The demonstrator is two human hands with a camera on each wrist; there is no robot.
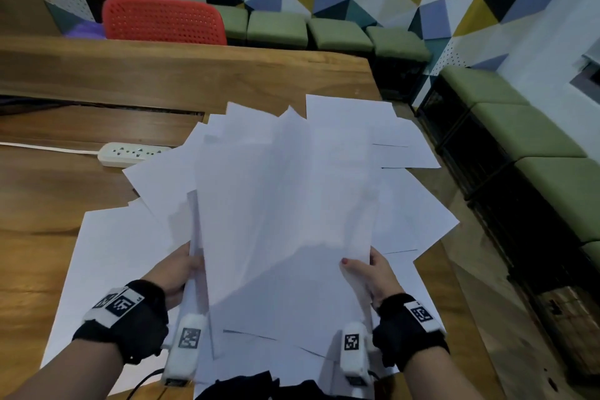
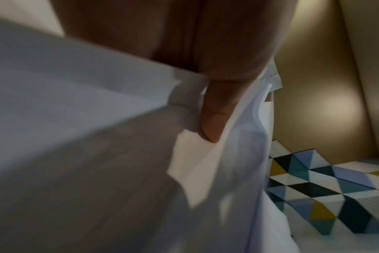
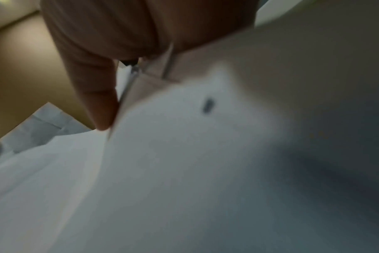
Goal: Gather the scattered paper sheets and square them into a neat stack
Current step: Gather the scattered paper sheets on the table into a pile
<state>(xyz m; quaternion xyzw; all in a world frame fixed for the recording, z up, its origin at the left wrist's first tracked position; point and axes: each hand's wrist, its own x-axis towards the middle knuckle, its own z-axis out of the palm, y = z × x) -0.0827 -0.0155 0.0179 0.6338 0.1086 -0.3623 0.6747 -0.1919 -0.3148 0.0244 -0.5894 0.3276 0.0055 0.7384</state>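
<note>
A bundle of white paper sheets (image 1: 285,204) is lifted off the table, tilted away from me, its far edges fanned and uneven. My left hand (image 1: 181,273) grips the bundle's left edge, and the left wrist view shows its thumb (image 2: 214,118) pressed against the sheets (image 2: 97,137). My right hand (image 1: 370,273) grips the right edge with its thumb on top. In the right wrist view a finger (image 3: 97,95) lies along the paper (image 3: 184,171). More loose sheets (image 1: 409,146) lie scattered on the wooden table (image 1: 162,75) beneath and around the bundle.
A white power strip (image 1: 130,153) with its cable lies on the table to the left, partly under paper. A red chair (image 1: 162,19) stands behind the table. Green benches (image 1: 535,146) line the wall on the right, past the table's right edge.
</note>
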